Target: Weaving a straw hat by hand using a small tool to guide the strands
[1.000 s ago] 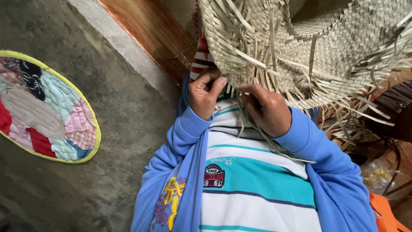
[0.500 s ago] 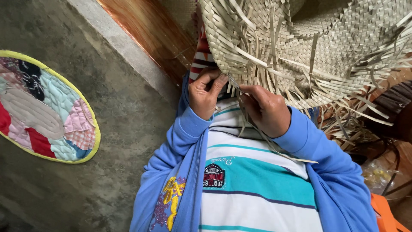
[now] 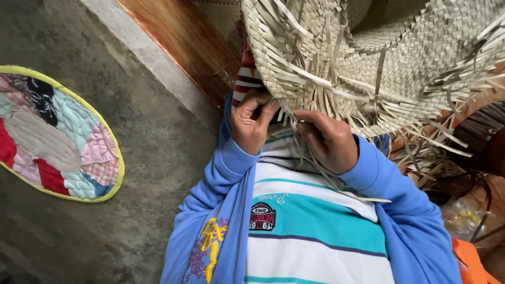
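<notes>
- The woven straw mat (image 3: 400,58) is the big thing here, pale tan, flat strips plaited in a tight diagonal check. It hangs over the person's lap and chest, filling the upper right of the view, with a ragged fringe of unwoven ends all along its near edge.
- The patchwork oval rug (image 3: 55,134), yellow-trimmed, lies well apart on the grey concrete floor (image 3: 137,158).
- The left hand (image 3: 251,123) has a closed grip on the mat's edge, thumb pressed against the weave.
- The right hand (image 3: 331,139) is just beside it, closed grip pinching loose straw strips (image 3: 315,160) that trail down over the striped shirt.
- My take on doing this well: keep the 2 hands close together, hold the finished edge firm and pull each strip snug so the check stays even.
</notes>
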